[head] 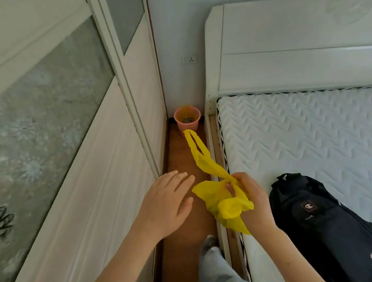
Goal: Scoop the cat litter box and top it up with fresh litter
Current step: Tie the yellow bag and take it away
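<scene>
Right hand [251, 193]: pinches a crumpled thin yellow plastic bag [220, 196] between thumb and fingers; one looped handle of the bag streams out toward the far corner.
Left hand [166, 204]: empty, fingers spread wide, palm down, just beside the bag but not touching it.
Bin: a small pink plastic wastebasket [187, 119] stands on the brown wooden floor [185, 243] in the corner, between the white wardrobe with frosted patterned panels [74, 174] and the white bed frame [214, 70]; something dark lies inside.
Bed: bare white quilted mattress [305, 140] carries a black fabric backpack [334, 229].
Writing: backpack shows a "C" logo patch and white script reading roughly "Champion", partly blurred.
Litter box: none in view.
</scene>
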Motion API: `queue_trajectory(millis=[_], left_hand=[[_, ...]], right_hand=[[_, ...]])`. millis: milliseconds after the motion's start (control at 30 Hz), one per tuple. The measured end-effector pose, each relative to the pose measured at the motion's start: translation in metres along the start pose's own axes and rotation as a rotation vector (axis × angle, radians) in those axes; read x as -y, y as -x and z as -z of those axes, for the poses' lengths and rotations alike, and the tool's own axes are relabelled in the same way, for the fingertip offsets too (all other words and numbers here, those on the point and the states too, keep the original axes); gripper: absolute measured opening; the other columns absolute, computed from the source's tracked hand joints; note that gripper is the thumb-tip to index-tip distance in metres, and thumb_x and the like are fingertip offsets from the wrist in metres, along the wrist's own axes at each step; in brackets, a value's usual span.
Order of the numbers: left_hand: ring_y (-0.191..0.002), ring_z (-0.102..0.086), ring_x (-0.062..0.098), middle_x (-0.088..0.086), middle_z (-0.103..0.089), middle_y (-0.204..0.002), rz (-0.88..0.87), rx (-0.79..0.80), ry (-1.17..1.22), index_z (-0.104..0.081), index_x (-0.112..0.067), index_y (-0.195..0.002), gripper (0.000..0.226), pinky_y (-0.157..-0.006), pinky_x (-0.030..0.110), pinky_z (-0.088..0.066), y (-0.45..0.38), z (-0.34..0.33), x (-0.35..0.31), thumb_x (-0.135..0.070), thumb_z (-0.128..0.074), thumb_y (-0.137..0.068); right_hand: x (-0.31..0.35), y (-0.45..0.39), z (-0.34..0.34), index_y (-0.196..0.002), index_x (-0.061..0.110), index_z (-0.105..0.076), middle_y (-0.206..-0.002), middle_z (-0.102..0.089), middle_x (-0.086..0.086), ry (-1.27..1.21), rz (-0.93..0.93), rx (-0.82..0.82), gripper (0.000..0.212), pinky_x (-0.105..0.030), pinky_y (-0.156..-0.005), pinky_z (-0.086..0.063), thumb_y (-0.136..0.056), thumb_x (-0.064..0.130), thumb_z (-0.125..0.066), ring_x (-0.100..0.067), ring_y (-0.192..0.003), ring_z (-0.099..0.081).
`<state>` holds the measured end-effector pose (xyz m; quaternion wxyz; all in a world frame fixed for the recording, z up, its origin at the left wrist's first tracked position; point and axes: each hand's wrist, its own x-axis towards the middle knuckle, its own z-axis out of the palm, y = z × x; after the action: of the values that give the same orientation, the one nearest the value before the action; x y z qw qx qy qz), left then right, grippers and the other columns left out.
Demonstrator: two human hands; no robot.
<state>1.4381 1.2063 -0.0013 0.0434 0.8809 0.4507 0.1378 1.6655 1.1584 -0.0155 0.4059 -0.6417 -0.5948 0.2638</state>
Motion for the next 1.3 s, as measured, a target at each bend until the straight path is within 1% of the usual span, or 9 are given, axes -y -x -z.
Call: queue_trajectory(millis=[100,200,467,533,600,733,867,1200,1300], left_hand=[[-0.121,-0.053,0.024,0.002,-0.058,-0.130,0.024,0.004,-0.023,-0.054,-0.018,-0.132,0.047,-0.101,0.042,-0.045,-0.066,-0.007,0.021,-0.039,-0.041,-0.092],[-0.119,-0.053,0.025,0.002,-0.058,-0.129,0.057,-0.016,-0.035,-0.055,-0.017,-0.130,0.046,-0.099,0.042,-0.046,-0.131,-0.005,0.038,-0.039,-0.040,-0.092],[-0.115,-0.057,0.026,0.004,-0.062,-0.124,0.100,-0.037,-0.085,-0.058,-0.014,-0.129,0.048,-0.097,0.041,-0.048,-0.261,0.003,0.080,-0.038,-0.039,-0.091],[-0.114,-0.057,0.026,0.004,-0.062,-0.123,0.094,-0.017,-0.086,-0.058,-0.014,-0.128,0.048,-0.097,0.042,-0.048,-0.291,-0.003,0.093,-0.037,-0.039,-0.091],[-0.115,-0.057,0.026,0.004,-0.062,-0.124,0.080,-0.001,-0.091,-0.058,-0.015,-0.129,0.048,-0.096,0.041,-0.048,-0.320,-0.011,0.106,-0.038,-0.038,-0.091],[-0.116,-0.057,0.024,0.003,-0.061,-0.126,0.047,0.020,-0.075,-0.057,-0.016,-0.130,0.049,-0.097,0.041,-0.048,-0.385,-0.032,0.140,-0.040,-0.038,-0.092],[-0.113,-0.058,0.022,0.001,-0.062,-0.124,0.019,-0.019,-0.068,-0.061,-0.016,-0.125,0.047,-0.095,0.037,-0.048,-0.459,-0.049,0.185,-0.040,-0.040,-0.090],[-0.112,-0.058,0.023,0.002,-0.062,-0.122,0.059,-0.062,-0.093,-0.060,-0.016,-0.123,0.048,-0.095,0.039,-0.049,-0.648,-0.043,0.311,-0.040,-0.038,-0.088],[-0.110,-0.059,0.023,0.002,-0.063,-0.120,0.054,-0.050,-0.100,-0.062,-0.015,-0.121,0.048,-0.093,0.039,-0.050,-0.685,-0.050,0.334,-0.040,-0.040,-0.086]], right_hand=[[-0.012,-0.067,0.000,-0.092,0.041,-0.054,-0.095,-0.058,0.016,-0.063,0.051,0.010,0.017,-0.032,-0.082,-0.049,-0.075,0.040,-0.052,-0.017,-0.093,-0.059],[-0.020,-0.133,0.005,-0.096,0.052,-0.054,-0.091,-0.056,0.023,-0.029,0.108,0.026,0.020,-0.033,-0.082,-0.050,-0.079,0.053,-0.046,-0.002,-0.094,-0.056],[-0.038,-0.286,0.022,-0.098,0.071,-0.047,-0.093,-0.059,0.028,-0.177,0.142,0.034,0.032,-0.025,-0.083,-0.051,-0.075,0.052,-0.061,-0.008,-0.096,-0.062],[-0.050,-0.316,0.021,-0.099,0.064,-0.050,-0.103,-0.060,0.020,-0.138,0.126,0.061,0.046,-0.020,-0.086,-0.050,-0.083,0.025,-0.068,-0.011,-0.102,-0.060],[-0.059,-0.347,0.018,-0.100,0.053,-0.051,-0.108,-0.060,0.004,-0.097,0.073,0.066,0.058,-0.036,-0.087,-0.053,-0.084,-0.001,-0.063,-0.016,-0.098,-0.060],[-0.068,-0.414,0.009,-0.099,0.064,-0.050,-0.093,-0.059,0.022,-0.170,0.123,-0.027,0.017,-0.030,-0.078,-0.053,-0.085,0.056,-0.056,-0.010,-0.087,-0.061],[-0.078,-0.497,-0.004,-0.091,0.047,-0.051,-0.083,-0.059,0.022,-0.091,0.104,-0.051,0.016,-0.019,-0.069,-0.047,-0.085,0.033,-0.056,-0.002,-0.082,-0.061],[-0.087,-0.711,-0.028,-0.087,0.044,-0.052,-0.082,-0.062,0.013,-0.064,0.072,-0.020,0.016,-0.019,-0.071,-0.048,-0.074,0.037,-0.060,0.001,-0.077,-0.060],[-0.089,-0.761,-0.034,-0.088,0.042,-0.053,-0.085,-0.063,0.006,-0.087,0.034,-0.001,0.012,-0.032,-0.075,-0.052,-0.076,0.040,-0.057,-0.007,-0.080,-0.062]])
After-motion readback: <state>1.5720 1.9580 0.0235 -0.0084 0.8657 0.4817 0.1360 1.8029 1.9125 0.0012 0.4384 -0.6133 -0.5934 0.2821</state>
